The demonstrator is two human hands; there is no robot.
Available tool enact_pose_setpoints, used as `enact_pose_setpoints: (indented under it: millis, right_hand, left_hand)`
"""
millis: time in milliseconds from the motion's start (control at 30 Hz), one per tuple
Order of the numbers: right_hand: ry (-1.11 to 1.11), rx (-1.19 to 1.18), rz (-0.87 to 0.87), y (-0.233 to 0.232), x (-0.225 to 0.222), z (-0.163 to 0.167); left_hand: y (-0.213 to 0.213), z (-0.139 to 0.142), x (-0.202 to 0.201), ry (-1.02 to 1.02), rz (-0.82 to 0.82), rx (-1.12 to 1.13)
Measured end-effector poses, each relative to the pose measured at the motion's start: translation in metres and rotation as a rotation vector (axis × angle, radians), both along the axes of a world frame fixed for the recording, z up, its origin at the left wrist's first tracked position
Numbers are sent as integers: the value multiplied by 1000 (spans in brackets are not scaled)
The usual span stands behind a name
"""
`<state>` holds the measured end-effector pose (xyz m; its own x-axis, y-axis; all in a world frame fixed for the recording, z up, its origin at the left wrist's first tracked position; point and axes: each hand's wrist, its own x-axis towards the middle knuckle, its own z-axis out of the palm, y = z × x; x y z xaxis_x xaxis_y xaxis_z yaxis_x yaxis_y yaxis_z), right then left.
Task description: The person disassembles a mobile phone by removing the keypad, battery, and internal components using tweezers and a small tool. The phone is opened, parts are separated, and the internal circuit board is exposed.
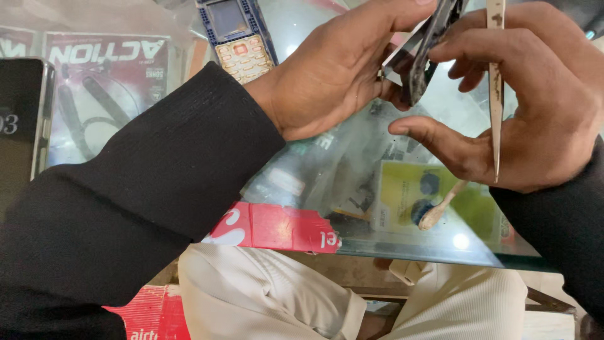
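Far left: a dark phone (22, 119) lying flat on the glass tabletop (440, 249), beside a printed package (107, 94) with a picture of black earphones. Further along, near the top edge, a blue keypad phone (238, 36) with orange keys, face up. Left hand (333, 75) in a black sleeve (126, 208), raised above the glass, grip pinching a thin dark phone frame (431, 44) on its left side, held nearly edge-on. Below, along the near rim, a strip of red tape (277, 226), and under the glass a yellow-green card (415, 195). A small wooden-handled brush (442, 204) resting on the glass, well apart from both hands. Right hand (535, 107) closing on the same frame from the right, thumb stretched out beneath it, grip also clamping pointed metal tweezers (496, 94) upright, tip downward, against the palm. Lower down, pale trousers (277, 296) below the tabletop.
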<state>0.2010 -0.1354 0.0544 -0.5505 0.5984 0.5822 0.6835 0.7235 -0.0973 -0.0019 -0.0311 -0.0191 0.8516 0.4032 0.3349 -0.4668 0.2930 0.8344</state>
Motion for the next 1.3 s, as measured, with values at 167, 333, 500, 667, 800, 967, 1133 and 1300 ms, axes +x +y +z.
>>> enact_pose_setpoints:
  millis: [167,333,500,667,800,967,1133,1300]
  right_hand:
    - [71,-34,-6,3,8,-6]
    - [197,-137,3,5,18,-19]
    - [344,-292,48,5,23,-28]
    - [621,-508,53,2,21,-35]
    - [583,-518,-37,3,22,-36]
    - [615,-554,-38,6,19,-35]
    - [585,-544,-54,8,14,-31]
    - [588,-546,-60,6,13,-30]
  left_hand:
    - [-4,12,2,134,167,190]
    - [-5,11,2,128,349,287]
    - [-2,5,2,135,455,345]
    - [-1,5,5,205,571,459]
    - [-2,6,6,294,634,472]
    - [1,2,5,213,682,662]
    - [2,1,4,244,664,588]
    - [1,6,4,273,694,592]
